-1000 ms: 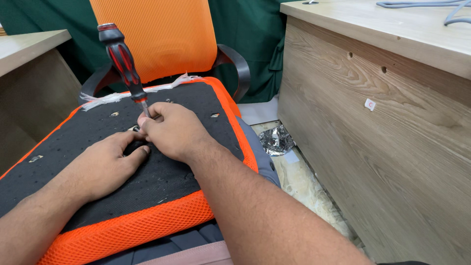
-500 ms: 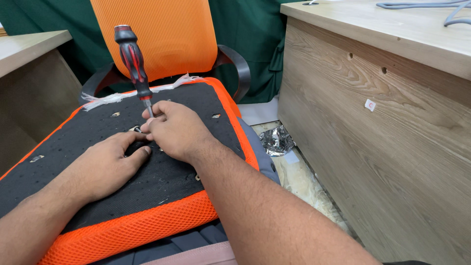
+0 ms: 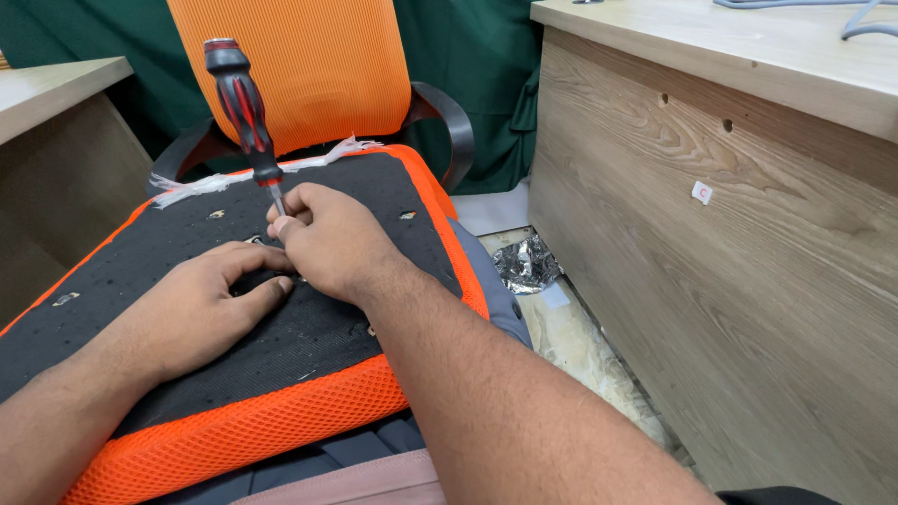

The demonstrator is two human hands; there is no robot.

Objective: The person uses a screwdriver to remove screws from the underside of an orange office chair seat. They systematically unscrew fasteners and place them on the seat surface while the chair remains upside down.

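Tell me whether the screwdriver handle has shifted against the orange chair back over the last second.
Yes. The screwdriver handle swung right, then tipped back left against the orange chair back, ending close to where it began.

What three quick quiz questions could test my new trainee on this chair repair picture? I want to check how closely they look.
1. True or false: the right hand grips the screwdriver by its red and black handle.
2. Where does the left hand rest?
A. on the wooden desk
B. flat on the black underside of the seat cushion
C. on the chair's armrest
3. Fill in: the crumpled foil lies on the ____.

Key: 1 false, it pinches the metal shaft low down; 2 B; 3 floor.
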